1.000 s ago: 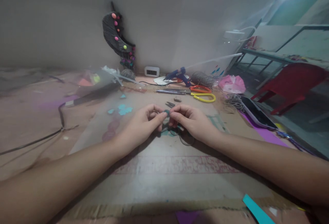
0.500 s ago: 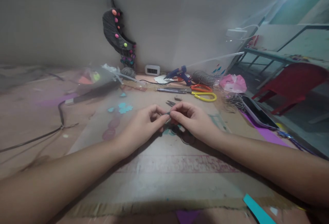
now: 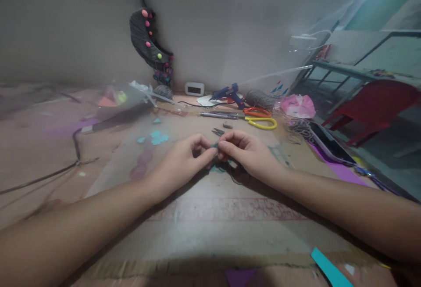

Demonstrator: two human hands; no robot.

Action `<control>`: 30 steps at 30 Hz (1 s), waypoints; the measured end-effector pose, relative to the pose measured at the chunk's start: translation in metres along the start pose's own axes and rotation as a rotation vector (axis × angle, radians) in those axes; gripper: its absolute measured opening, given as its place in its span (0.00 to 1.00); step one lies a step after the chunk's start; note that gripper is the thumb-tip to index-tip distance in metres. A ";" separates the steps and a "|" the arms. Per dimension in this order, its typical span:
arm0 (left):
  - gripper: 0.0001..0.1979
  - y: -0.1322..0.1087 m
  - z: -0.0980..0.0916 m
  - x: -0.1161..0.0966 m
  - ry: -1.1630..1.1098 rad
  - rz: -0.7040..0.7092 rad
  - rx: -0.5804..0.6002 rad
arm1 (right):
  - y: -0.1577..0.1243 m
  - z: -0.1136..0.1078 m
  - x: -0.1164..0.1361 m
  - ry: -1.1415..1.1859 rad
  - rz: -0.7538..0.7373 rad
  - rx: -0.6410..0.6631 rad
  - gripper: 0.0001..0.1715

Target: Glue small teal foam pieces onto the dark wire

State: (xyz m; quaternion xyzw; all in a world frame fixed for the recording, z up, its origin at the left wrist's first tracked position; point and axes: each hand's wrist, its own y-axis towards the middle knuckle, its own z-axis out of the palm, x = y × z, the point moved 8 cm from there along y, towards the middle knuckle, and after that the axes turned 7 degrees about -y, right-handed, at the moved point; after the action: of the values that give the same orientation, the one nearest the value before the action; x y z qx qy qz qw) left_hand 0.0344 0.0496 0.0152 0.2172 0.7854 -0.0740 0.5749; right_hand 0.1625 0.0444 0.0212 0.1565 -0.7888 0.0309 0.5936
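Thumb and fingers of my left hand (image 3: pixel 197 153) are pinched on a small teal piece (image 3: pixel 215 145), perhaps paper. My right hand (image 3: pixel 238 146) pinches the same piece from the other side, fingertips almost touching the left ones. Its exact shape is mostly covered by the fingers. Beneath the hands, more teal bits (image 3: pixel 217 166) and a dark loop, maybe thread, lie on the board. Just beyond the fingertips are the dark pointed tips of a small tool (image 3: pixel 218 132). Several light-blue cut pieces (image 3: pixel 159 138) rest to the left of my hands.
Behind the hands lie yellow-handled scissors (image 3: pixel 261 123), orange-handled scissors (image 3: pixel 257 112), a pen (image 3: pixel 217 115) and a blue glue gun (image 3: pixel 230 92). Grey yarn (image 3: pixel 259 98), a white clock (image 3: pixel 194 88) and a pink bag (image 3: pixel 298 105) stand farther back. A phone (image 3: pixel 331 143) lies right; a cable (image 3: pixel 42 175) runs left.
Both hands stay close together in the same place. The fingertips have shifted slightly, and a little more of the teal piece shows between them. The camera view has moved very slightly.
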 end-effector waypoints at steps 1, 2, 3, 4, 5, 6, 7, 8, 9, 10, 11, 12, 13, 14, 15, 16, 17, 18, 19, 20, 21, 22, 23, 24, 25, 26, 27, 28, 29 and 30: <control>0.09 0.000 0.000 0.000 -0.007 0.001 -0.001 | 0.000 0.000 0.000 0.004 0.002 0.003 0.10; 0.09 0.000 0.000 -0.001 -0.016 0.003 0.000 | 0.000 0.001 -0.001 0.008 0.004 0.007 0.10; 0.09 0.000 0.000 -0.001 -0.028 0.007 0.002 | 0.001 0.001 -0.001 0.012 0.009 0.009 0.11; 0.09 0.000 0.000 -0.002 -0.044 0.012 0.007 | 0.001 0.001 -0.002 0.016 0.016 0.013 0.12; 0.09 0.000 0.001 -0.003 -0.059 0.017 0.011 | 0.001 0.002 -0.003 0.020 0.020 0.017 0.13; 0.09 0.000 0.001 -0.003 -0.072 0.019 0.015 | 0.001 0.002 -0.004 0.026 0.019 0.022 0.14; 0.09 0.000 0.001 -0.004 -0.082 0.021 0.017 | 0.001 0.002 -0.004 0.033 0.014 0.027 0.16; 0.09 0.000 0.001 -0.004 -0.088 0.019 0.018 | 0.001 0.002 -0.004 0.040 0.003 0.031 0.18; 0.09 0.000 0.001 -0.004 -0.092 0.016 0.018 | 0.002 0.002 -0.003 0.048 -0.014 0.032 0.20; 0.09 0.000 0.001 -0.003 -0.091 0.012 0.016 | 0.002 0.001 -0.002 0.056 -0.032 0.024 0.20; 0.09 0.001 0.000 -0.003 -0.088 0.008 0.011 | 0.002 -0.002 -0.001 0.061 -0.048 0.002 0.20; 0.09 0.001 0.000 -0.002 -0.086 0.003 0.007 | 0.002 -0.006 0.000 0.060 -0.062 -0.033 0.18; 0.10 0.001 0.000 -0.002 -0.084 -0.001 0.002 | 0.003 -0.011 0.002 0.055 -0.076 -0.082 0.15; 0.10 0.002 -0.001 -0.001 -0.084 -0.010 -0.003 | 0.003 -0.016 0.003 0.044 -0.087 -0.132 0.12; 0.10 0.002 -0.001 0.000 -0.088 -0.019 -0.006 | 0.003 -0.020 0.005 0.029 -0.091 -0.173 0.10; 0.10 0.002 -0.001 0.001 -0.093 -0.030 -0.006 | 0.003 -0.024 0.005 0.012 -0.088 -0.203 0.09; 0.10 0.002 -0.001 0.002 -0.096 -0.039 -0.005 | 0.003 -0.026 0.006 -0.002 -0.079 -0.218 0.08; 0.11 0.002 -0.001 0.002 -0.097 -0.044 -0.004 | 0.003 -0.026 0.005 -0.016 -0.061 -0.220 0.07; 0.11 0.002 -0.001 0.002 -0.097 -0.046 -0.003 | 0.004 -0.026 0.004 -0.030 -0.040 -0.216 0.08; 0.11 0.002 -0.001 0.002 -0.094 -0.045 -0.003 | 0.004 -0.026 0.003 -0.046 -0.024 -0.208 0.09; 0.11 0.001 -0.001 0.002 -0.089 -0.045 -0.004 | 0.004 -0.025 0.003 -0.063 -0.018 -0.202 0.09; 0.11 0.001 -0.001 0.002 -0.084 -0.046 -0.006 | 0.004 -0.025 0.003 -0.080 -0.023 -0.197 0.09; 0.11 0.001 -0.001 0.002 -0.079 -0.049 -0.008 | 0.004 -0.025 0.004 -0.097 -0.040 -0.199 0.08; 0.11 0.001 -0.001 0.002 -0.074 -0.051 -0.009 | 0.004 -0.026 0.005 -0.113 -0.069 -0.207 0.07; 0.11 0.001 -0.001 0.001 -0.070 -0.054 -0.010 | 0.005 -0.027 0.007 -0.126 -0.102 -0.221 0.07; 0.11 0.001 -0.001 0.001 -0.065 -0.054 -0.010 | 0.005 -0.028 0.008 -0.140 -0.132 -0.235 0.08; 0.11 0.001 -0.001 0.001 -0.062 -0.050 -0.009 | 0.006 -0.030 0.010 -0.153 -0.156 -0.249 0.08; 0.11 0.002 -0.001 0.000 -0.059 -0.045 -0.008 | 0.006 -0.031 0.010 -0.168 -0.172 -0.258 0.09; 0.11 0.002 -0.001 0.000 -0.055 -0.040 -0.005 | 0.007 -0.033 0.011 -0.183 -0.180 -0.263 0.09; 0.11 0.002 -0.001 0.000 -0.049 -0.038 -0.002 | 0.007 -0.034 0.011 -0.194 -0.182 -0.265 0.09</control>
State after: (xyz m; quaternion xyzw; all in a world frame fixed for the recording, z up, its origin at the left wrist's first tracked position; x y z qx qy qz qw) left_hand 0.0341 0.0514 0.0160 0.2000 0.7750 -0.0895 0.5928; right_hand 0.1890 0.0567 0.0424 0.1498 -0.8222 -0.1425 0.5303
